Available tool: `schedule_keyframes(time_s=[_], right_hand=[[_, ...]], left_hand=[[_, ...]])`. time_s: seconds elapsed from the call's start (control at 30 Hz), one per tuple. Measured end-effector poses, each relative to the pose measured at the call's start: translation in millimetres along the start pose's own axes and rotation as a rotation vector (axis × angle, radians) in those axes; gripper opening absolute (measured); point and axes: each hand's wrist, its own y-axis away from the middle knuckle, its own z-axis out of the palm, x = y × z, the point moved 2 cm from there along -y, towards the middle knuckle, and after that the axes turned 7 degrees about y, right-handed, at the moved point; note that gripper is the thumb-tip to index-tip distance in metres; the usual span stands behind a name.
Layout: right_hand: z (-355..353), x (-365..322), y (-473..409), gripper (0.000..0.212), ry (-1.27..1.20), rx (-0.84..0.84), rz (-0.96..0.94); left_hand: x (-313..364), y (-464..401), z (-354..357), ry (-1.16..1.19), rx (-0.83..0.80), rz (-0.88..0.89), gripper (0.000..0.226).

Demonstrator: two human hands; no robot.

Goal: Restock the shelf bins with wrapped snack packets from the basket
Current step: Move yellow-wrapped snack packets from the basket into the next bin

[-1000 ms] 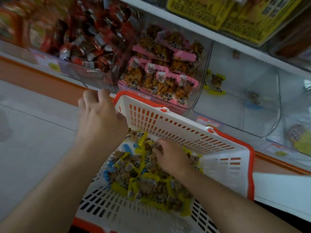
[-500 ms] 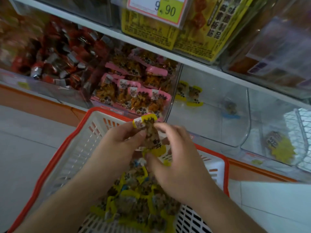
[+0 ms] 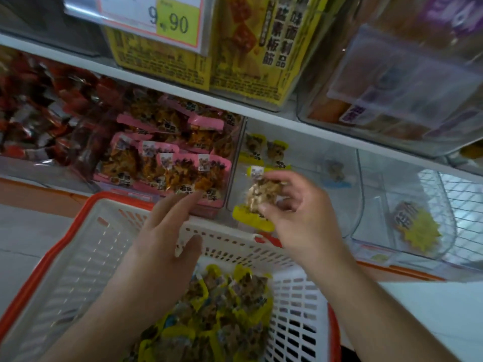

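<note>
My right hand (image 3: 298,220) pinches a yellow-edged snack packet (image 3: 257,197) in front of a nearly empty clear bin (image 3: 305,152) that holds two yellow packets (image 3: 266,150) at its back. My left hand (image 3: 167,236) hovers with straight fingers over the far rim of the white basket with an orange rim (image 3: 86,246) and holds nothing. A heap of yellow packets (image 3: 222,309) lies in the basket below both hands.
Left of the clear bin is a bin full of pink packets (image 3: 172,158), then one of red wrapped snacks (image 3: 44,111). Another clear bin with a yellow star label (image 3: 418,231) stands at the right. Yellow boxes and a 9.90 price tag (image 3: 156,19) sit on the shelf above.
The packet, held by both hands half a second ago, is now in my right hand alone and has moved right toward the clear bin. My left hand has let go and opened.
</note>
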Motion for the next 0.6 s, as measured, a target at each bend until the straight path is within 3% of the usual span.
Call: schedule_keyframes(time_s=[0.13, 0.3, 0.43, 0.6], right_hand=[[-20.2, 30.7, -62.8, 0.038, 0.182, 0.258, 0.040], [-18.8, 60.7, -139.5, 0.029, 0.292, 0.363, 0.192], [-10.3, 79.3, -171.4, 0.025, 0.196, 0.385, 0.271], [-10.5, 98.3, -183.6, 0.035, 0.476, 0.289, 0.240]], left_hand=[[-17.0, -2.7, 0.8, -0.276, -0.046, 0.092, 0.087], [-32.2, -3.1, 8.3, -0.412, -0.109, 0.074, 0.087], [-37.7, -4.5, 9.5, -0.405, -0.077, 0.073, 0.083], [-36.6, -7.6, 13.7, -0.435, -0.058, 0.093, 0.081]])
